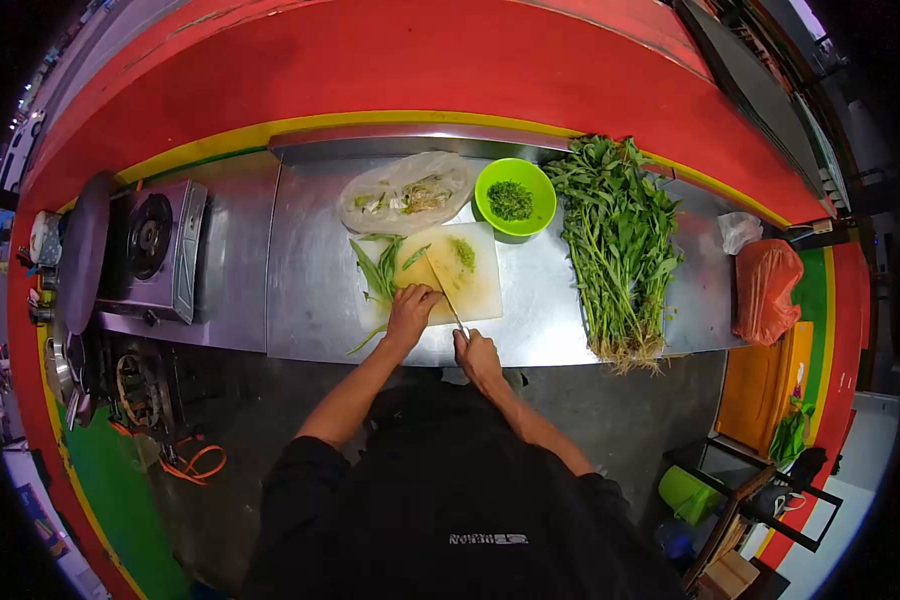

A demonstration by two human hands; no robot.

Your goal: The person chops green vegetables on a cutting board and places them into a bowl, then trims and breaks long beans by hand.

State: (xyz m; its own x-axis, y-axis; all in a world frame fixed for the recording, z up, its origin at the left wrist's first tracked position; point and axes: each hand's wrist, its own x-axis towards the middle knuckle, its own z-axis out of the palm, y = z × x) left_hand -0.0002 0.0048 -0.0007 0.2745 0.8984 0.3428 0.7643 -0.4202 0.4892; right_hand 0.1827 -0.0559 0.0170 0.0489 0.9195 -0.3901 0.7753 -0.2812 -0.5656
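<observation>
On a white cutting board point(483, 300), my right hand point(478, 355) grips the handle of a knife point(443, 278), its blade pointing away from me and to the left. The curled fingers of my left hand point(412, 312) press down beside the blade. A thin green leaf point(367, 341) trails from under that hand toward the lower left. Long green leaves point(375, 268) lie over the board's left edge, and a short green piece point(416, 257) rests near the knife tip. Finely chopped greens point(462, 253) sit right of the blade.
Behind the board stand a plastic bag point(360, 197) of scraps and a green bowl point(541, 190) with chopped greens. A large leafy bundle with roots point(620, 250) lies to the right. Farther right is a red plastic bag point(767, 290); a gas stove point(175, 250) is at left.
</observation>
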